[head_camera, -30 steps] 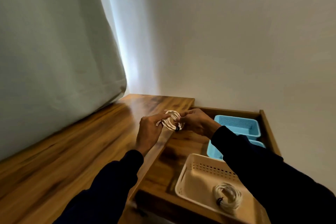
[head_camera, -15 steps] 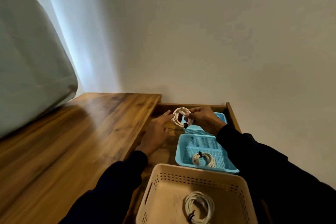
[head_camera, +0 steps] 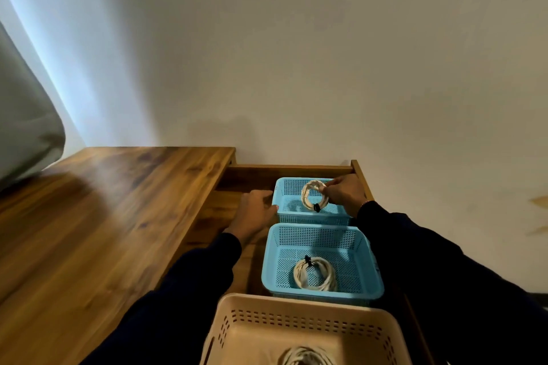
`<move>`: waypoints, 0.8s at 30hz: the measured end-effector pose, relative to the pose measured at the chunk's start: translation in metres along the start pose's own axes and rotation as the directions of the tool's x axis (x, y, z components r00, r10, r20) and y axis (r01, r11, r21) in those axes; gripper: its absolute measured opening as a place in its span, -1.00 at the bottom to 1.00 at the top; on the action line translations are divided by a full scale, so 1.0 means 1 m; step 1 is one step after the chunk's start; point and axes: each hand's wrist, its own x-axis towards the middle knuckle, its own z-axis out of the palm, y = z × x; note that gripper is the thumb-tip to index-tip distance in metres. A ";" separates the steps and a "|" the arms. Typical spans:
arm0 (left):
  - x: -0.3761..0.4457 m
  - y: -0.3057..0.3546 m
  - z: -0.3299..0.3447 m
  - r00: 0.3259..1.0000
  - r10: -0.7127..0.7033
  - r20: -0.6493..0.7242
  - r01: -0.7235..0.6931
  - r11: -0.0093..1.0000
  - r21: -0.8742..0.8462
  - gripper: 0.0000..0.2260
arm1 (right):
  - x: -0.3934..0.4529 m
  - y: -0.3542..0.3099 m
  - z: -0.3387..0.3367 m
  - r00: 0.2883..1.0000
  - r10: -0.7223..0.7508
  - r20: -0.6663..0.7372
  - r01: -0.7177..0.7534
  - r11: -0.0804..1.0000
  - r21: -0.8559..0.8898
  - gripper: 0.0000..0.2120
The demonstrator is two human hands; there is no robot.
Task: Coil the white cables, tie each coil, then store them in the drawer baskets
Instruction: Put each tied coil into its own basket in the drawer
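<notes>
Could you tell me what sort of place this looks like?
Probably a room at home, perhaps a bedroom or study: a wooden desk against a plain wall, a curtain at the left, and an open drawer holding plastic baskets of coiled cables.

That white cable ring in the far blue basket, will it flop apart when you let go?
Probably not. The cable coil has a black tie cinching its loops, so it should keep its ring shape. The right hand lifts it with a pinch, so it seems light. It looks bendy, not stiff.
</notes>
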 end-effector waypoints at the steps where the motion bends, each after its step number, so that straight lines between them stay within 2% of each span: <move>1: 0.005 -0.002 0.005 0.999 -0.039 0.002 0.039 0.999 0.000 -0.61 | 0.006 0.002 0.002 1.000 0.010 0.008 -0.010 0.999 -0.036 -0.88; 6: 0.029 -0.015 0.022 0.988 -0.153 0.004 0.154 0.988 -0.017 -0.79 | 0.021 0.002 0.010 0.999 0.042 0.019 -0.031 0.910 -0.414 -0.66; 10: 0.039 -0.020 0.029 0.962 -0.275 -0.007 0.273 0.957 -0.102 -0.83 | 0.020 0.003 0.015 0.998 -0.032 0.056 0.059 0.807 -0.588 -0.76; 16: 0.041 -0.024 0.033 0.935 -0.354 0.030 0.352 0.909 -0.222 -0.81 | 0.015 0.001 0.016 0.989 -0.097 0.111 0.146 0.754 -0.640 -0.75; 19: 0.039 -0.026 0.032 0.936 -0.351 0.041 0.350 0.903 -0.251 -0.79 | 0.018 0.001 0.010 0.986 -0.142 0.083 0.163 0.772 -0.615 -0.62; 24: 0.023 -0.014 0.026 0.956 -0.292 0.040 0.293 0.932 -0.212 -0.80 | 0.000 -0.014 -0.029 0.952 -0.303 0.051 0.280 0.788 -0.548 -0.87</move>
